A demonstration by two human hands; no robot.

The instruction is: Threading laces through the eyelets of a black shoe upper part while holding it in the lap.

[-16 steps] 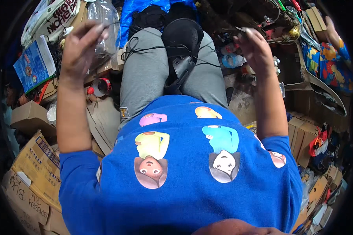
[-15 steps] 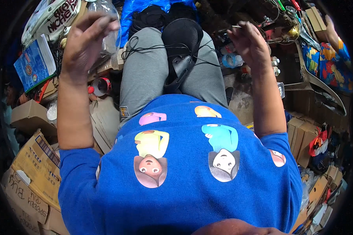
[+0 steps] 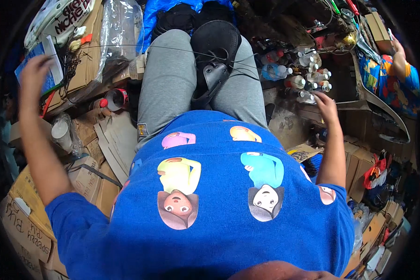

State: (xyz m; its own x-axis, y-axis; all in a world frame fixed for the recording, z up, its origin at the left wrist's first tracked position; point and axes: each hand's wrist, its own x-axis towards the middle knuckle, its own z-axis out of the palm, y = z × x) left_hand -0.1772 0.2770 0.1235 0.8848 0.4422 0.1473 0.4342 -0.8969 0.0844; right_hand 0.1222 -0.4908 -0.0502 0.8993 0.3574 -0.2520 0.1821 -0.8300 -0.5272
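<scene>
A black shoe [image 3: 215,42] lies between my thighs, with a dark leather flap [image 3: 213,77] and eyelet facing me. Thin black thread [image 3: 168,47] comes out of it and stretches taut to the left. At its far end, my left hand [image 3: 35,72] is closed on it, raised beside a blue book and blurred by motion. More strands run from the shoe over my right thigh toward my right hand [image 3: 327,108]. Its fingertips pinch together near some bottles; the thread close to them is too fine to follow.
Several plastic bottles [image 3: 308,77] stand to the right of my knees. On the left are a blue book [image 3: 52,60], cardboard [image 3: 86,60], a red-labelled bottle [image 3: 118,99] and boxes [image 3: 32,228]. Another person's arm [image 3: 399,60] shows at the far right.
Both hands have swung outward and down from above my knees, the left far to the left, the right lower right. The loose thread on the left is now drawn straight.
</scene>
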